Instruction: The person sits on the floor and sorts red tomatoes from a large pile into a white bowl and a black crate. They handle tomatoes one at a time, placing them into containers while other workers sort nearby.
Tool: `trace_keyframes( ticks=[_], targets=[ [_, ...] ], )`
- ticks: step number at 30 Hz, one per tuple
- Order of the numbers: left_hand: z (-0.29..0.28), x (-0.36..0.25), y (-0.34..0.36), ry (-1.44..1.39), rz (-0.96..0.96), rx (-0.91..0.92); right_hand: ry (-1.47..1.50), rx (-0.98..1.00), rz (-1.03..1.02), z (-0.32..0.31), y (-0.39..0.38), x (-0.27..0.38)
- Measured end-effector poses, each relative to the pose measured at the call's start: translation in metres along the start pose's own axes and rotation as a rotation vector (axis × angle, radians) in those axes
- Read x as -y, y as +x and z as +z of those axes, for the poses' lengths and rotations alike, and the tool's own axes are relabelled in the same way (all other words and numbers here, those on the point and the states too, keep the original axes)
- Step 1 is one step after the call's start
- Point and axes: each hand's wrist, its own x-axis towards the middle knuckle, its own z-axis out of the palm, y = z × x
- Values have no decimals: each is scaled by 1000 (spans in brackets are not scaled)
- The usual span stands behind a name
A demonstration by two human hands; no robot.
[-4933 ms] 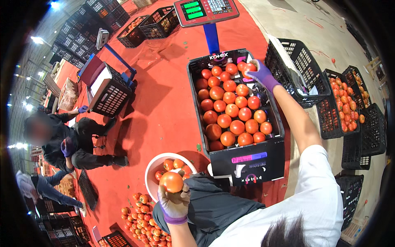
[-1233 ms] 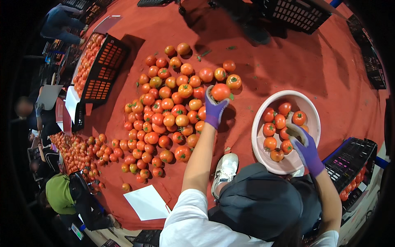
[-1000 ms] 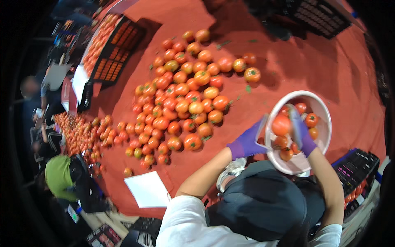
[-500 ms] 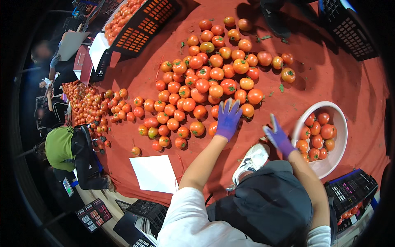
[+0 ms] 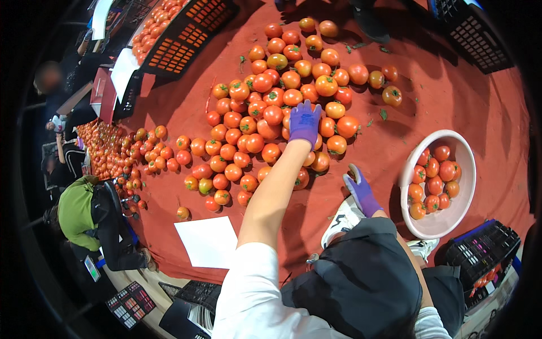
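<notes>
My left hand (image 5: 305, 124), in a purple glove, reaches over the middle of a spread of loose tomatoes (image 5: 273, 115) on a red cloth. Its fingers are apart and lie over the fruit; what is beneath the palm is hidden. My right hand (image 5: 362, 192), gloved in purple with grey fingertips, hovers near my knee and white shoe (image 5: 342, 221). Thumb and fingers stand apart there, with nothing visible in them. To its right a pale pink basin (image 5: 407, 217) holds several red and orange tomatoes.
A black crate (image 5: 189, 42) full of tomatoes stands at the upper left, another dark crate (image 5: 471, 39) at the upper right. White paper (image 5: 207, 242) lies left of my arm. A person in a green top (image 5: 79, 212) bends at the far left. A black crate (image 5: 480, 254) sits lower right.
My left hand has moved forward, farther into the tomatoes. My right hand has drawn left, away from the basin, toward my knee.
</notes>
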Motion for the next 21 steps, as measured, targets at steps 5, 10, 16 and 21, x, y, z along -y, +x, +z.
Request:
trace_keyframes(
  ticks=[5, 10, 16, 21],
  targets=[
    [-7, 4, 19, -232, 132, -104, 121, -111, -52, -16, -24, -3],
    [-28, 14, -8, -1002, -260, -21, 407, -100, -32, -25, -27, 36],
    [-3, -19, 18, -60, 85, 122, 257, -67, -190, -5, -13, 68],
    [-13, 4, 44, -80, 164, 413, 278, -20, -134, -16, -29, 89]
  ],
)
